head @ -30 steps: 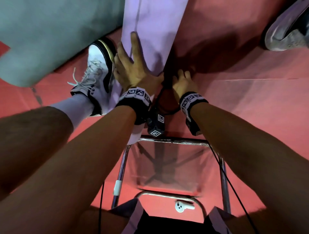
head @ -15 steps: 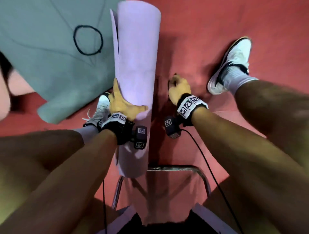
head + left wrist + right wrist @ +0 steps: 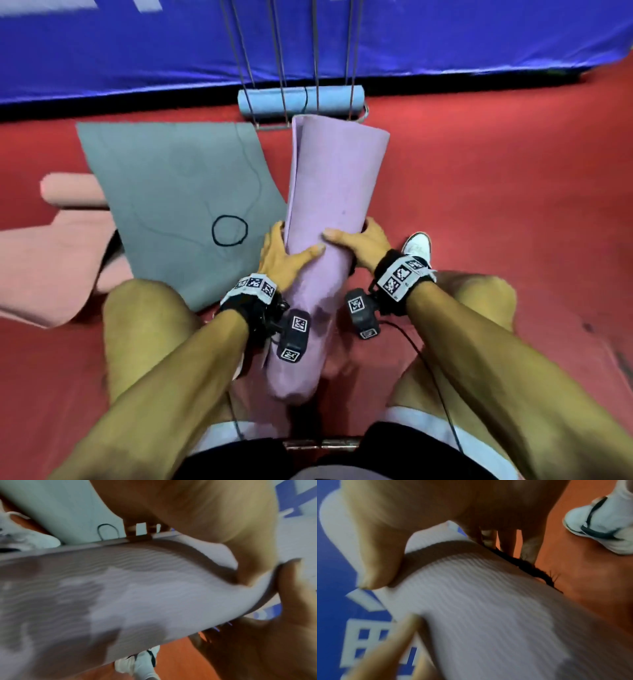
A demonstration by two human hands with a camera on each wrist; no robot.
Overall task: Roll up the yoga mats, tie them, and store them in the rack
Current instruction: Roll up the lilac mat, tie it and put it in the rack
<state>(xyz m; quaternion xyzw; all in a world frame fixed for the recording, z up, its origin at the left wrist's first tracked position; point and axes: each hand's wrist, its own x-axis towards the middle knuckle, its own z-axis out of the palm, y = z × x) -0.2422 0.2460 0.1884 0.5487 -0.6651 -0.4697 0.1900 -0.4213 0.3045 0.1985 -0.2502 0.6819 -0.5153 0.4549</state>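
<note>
A rolled purple yoga mat [image 3: 334,192] stands tilted between my knees, its loose edge running up its left side. My left hand [image 3: 284,255] grips it from the left with the thumb across the front. On the right, my right hand [image 3: 359,241] grips it at the same height. In the right wrist view a black braided band [image 3: 532,569] lies between my right fingers [image 3: 506,543] and the ribbed mat [image 3: 488,615]. The left wrist view shows the same mat [image 3: 137,595] under my palm. A wire rack [image 3: 284,68] stands ahead and holds a rolled blue mat [image 3: 274,101].
A grey mat [image 3: 171,192] lies flat on the red floor [image 3: 496,205] to the left, with a black loop band [image 3: 229,230] on it. A pink mat [image 3: 48,267] lies further left. A blue banner [image 3: 137,44] runs behind the rack. My right shoe [image 3: 418,245] is beside the mat.
My right hand left the floor and took hold of the purple roll's right side. The roll came up off the floor between my knees, and my view rose toward the rack.
</note>
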